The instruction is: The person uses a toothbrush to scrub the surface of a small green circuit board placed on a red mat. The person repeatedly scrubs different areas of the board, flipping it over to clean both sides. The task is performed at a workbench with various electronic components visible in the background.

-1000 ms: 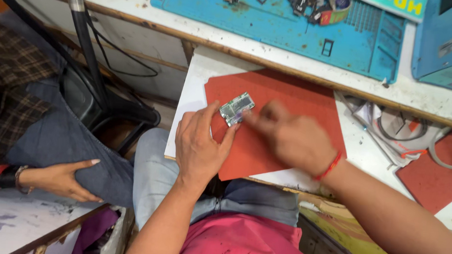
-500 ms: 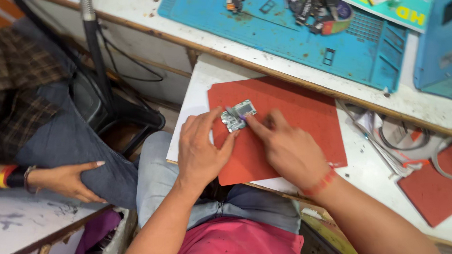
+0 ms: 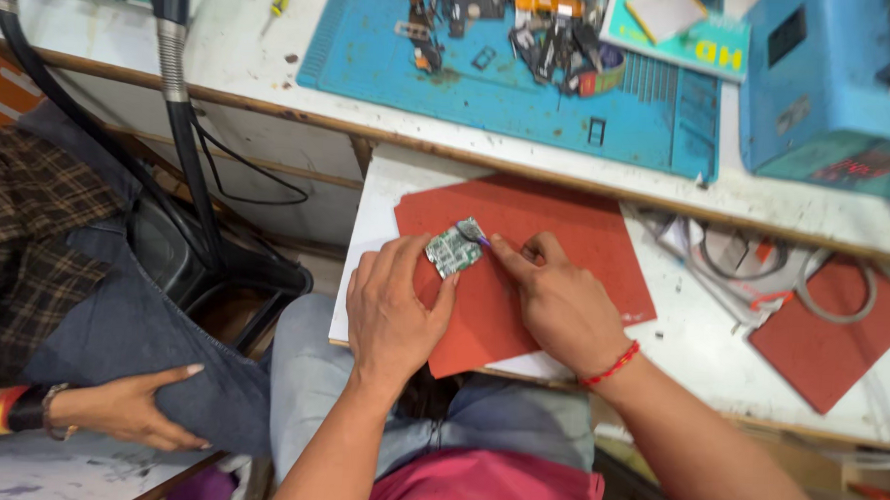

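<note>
A small green circuit board (image 3: 452, 248) lies on a red mat (image 3: 554, 239) on a white pull-out board (image 3: 378, 203). My left hand (image 3: 389, 312) rests flat on the mat, thumb and fingers pinning the board's left and lower edge. My right hand (image 3: 561, 303) is closed around a thin tool with a purple tip (image 3: 483, 240), and the tip touches the board's right corner. A red thread band (image 3: 611, 365) circles my right wrist.
On the bench above lies a blue work mat (image 3: 529, 95) strewn with several small parts. A blue machine (image 3: 835, 96) stands at the right. A second red mat (image 3: 832, 328) and looped cables (image 3: 740, 260) lie right. Another person's hand (image 3: 134, 407) rests on a knee at left beside a black hose (image 3: 179, 93).
The view has shifted and tilted slightly. My right hand has drawn in nearer the board, and the tool tip now touches its corner. My left hand still holds the board.
</note>
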